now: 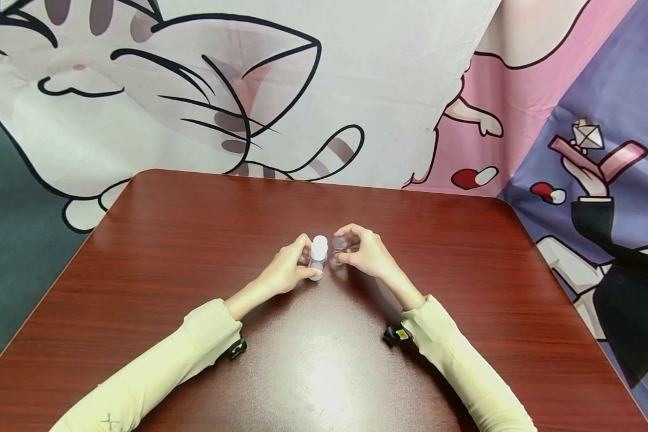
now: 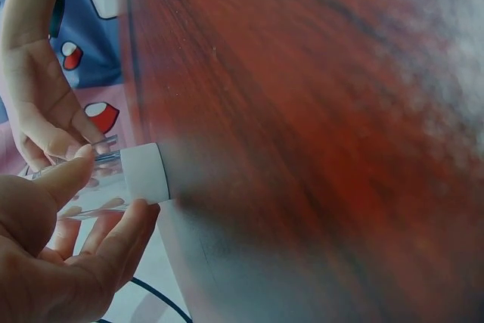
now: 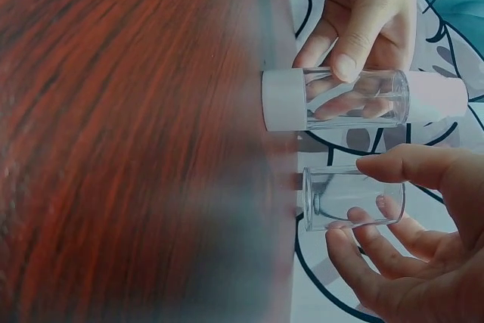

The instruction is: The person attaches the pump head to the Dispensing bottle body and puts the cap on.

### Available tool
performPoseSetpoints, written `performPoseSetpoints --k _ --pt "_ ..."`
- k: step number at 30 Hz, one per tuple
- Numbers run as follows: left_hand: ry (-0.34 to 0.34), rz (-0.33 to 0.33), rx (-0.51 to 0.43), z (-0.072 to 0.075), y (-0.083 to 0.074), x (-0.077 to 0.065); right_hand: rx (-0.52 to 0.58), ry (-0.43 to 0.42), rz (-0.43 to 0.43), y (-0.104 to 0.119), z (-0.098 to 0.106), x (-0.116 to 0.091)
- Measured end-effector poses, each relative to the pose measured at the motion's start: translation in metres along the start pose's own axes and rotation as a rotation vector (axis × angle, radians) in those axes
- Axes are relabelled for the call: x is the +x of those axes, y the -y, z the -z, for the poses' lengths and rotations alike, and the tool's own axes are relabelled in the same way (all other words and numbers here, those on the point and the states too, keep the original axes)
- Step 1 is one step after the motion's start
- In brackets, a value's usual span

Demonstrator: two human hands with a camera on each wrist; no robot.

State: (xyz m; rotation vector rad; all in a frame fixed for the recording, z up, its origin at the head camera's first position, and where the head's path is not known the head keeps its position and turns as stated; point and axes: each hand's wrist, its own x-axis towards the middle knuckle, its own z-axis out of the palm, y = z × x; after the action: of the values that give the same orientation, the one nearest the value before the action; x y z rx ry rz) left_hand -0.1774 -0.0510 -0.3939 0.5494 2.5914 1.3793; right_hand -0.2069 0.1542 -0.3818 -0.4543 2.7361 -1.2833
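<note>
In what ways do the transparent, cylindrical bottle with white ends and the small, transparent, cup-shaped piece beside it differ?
The transparent cylindrical bottle is longer; the transparent cup-shaped piece is shorter. The bottle has a white part at each end, while the cup-shaped piece is colourless throughout. The left hand holds the bottle; the right hand holds the cup-shaped piece. Both have see-through, round walls.

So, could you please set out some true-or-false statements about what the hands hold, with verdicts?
1. The left hand holds a bottle with a white base. True.
2. The bottle lies on its side. False: it is upright.
3. The right hand holds a clear cap. True.
4. The clear cap is on the bottle. False: they are apart.
5. The tabletop is reddish-brown. True.
</note>
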Motion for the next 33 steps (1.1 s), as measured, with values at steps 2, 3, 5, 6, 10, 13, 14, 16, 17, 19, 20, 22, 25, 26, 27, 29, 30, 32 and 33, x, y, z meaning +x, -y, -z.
performPoseSetpoints --k 2,3,5,6,10,13,14,16,17,19,20,22,25,26,27,29,30,32,33 --pt "0.001 -0.003 -0.002 0.0001 -0.0002 -0.0002 0.004 0.004 0.001 0.0014 0.0 -0.0006" --pt "0.001 -0.004 -0.002 0.0001 -0.0002 -0.0001 0.002 0.005 0.002 0.0018 -0.0001 -0.0008" --pt "0.001 -0.005 -0.003 0.0001 -0.0003 -0.0003 0.0 0.005 0.002 0.002 -0.0006 -0.0009" --pt "0.001 -0.004 -0.003 0.0002 -0.0004 -0.0003 -0.001 0.004 0.003 0.0023 -0.0006 -0.001" --pt "0.001 -0.003 0.0 0.0003 -0.0011 -0.0007 0.002 0.001 0.009 0.0035 -0.0004 -0.0016" --pt "0.002 0.001 -0.006 0.0002 -0.0014 -0.0004 0.004 0.001 0.013 0.0047 0.0001 -0.0022" --pt "0.003 0.0 -0.007 0.0001 -0.0014 -0.0003 0.003 0.001 0.016 0.0047 0.0 -0.0022" --pt "0.004 0.004 -0.006 -0.0002 -0.0012 -0.0003 0.0 0.001 0.02 0.0049 0.0001 -0.0025" --pt "0.005 0.009 -0.006 -0.0004 -0.001 -0.0002 0.0 0.003 0.022 0.0052 0.0004 -0.003" --pt "0.007 0.007 0.0 -0.0007 -0.0006 -0.0004 0.0 0.003 0.025 0.0058 0.0007 -0.0038" --pt "0.007 0.006 0.003 -0.0008 -0.0006 -0.0006 0.001 0.003 0.027 0.0062 0.001 -0.0044" --pt "0.007 0.005 0.006 -0.0009 -0.0004 -0.0008 0.004 0.002 0.031 0.0074 0.0017 -0.0056" --pt "0.007 0.006 0.007 -0.0009 -0.0004 -0.0009 0.006 0.0 0.033 0.0078 0.0018 -0.0061" --pt "0.007 0.007 0.008 -0.0009 -0.0003 -0.0008 0.006 0.0 0.033 0.0079 0.0019 -0.0062" --pt "0.007 0.007 0.009 -0.001 -0.0003 -0.0007 0.006 -0.001 0.034 0.0081 0.002 -0.0063" --pt "0.007 0.01 0.01 -0.001 -0.0006 -0.0005 0.009 -0.002 0.033 0.0086 0.0024 -0.0068" --pt "0.007 0.012 0.009 -0.0011 -0.0007 -0.0003 0.01 -0.003 0.032 0.0089 0.0026 -0.0071" --pt "0.005 0.016 0.009 -0.0011 -0.0009 -0.0001 0.012 -0.005 0.034 0.01 0.0033 -0.008" --pt "0.003 0.011 0.012 -0.001 -0.0009 -0.0002 0.012 -0.005 0.034 0.0104 0.0035 -0.0083"
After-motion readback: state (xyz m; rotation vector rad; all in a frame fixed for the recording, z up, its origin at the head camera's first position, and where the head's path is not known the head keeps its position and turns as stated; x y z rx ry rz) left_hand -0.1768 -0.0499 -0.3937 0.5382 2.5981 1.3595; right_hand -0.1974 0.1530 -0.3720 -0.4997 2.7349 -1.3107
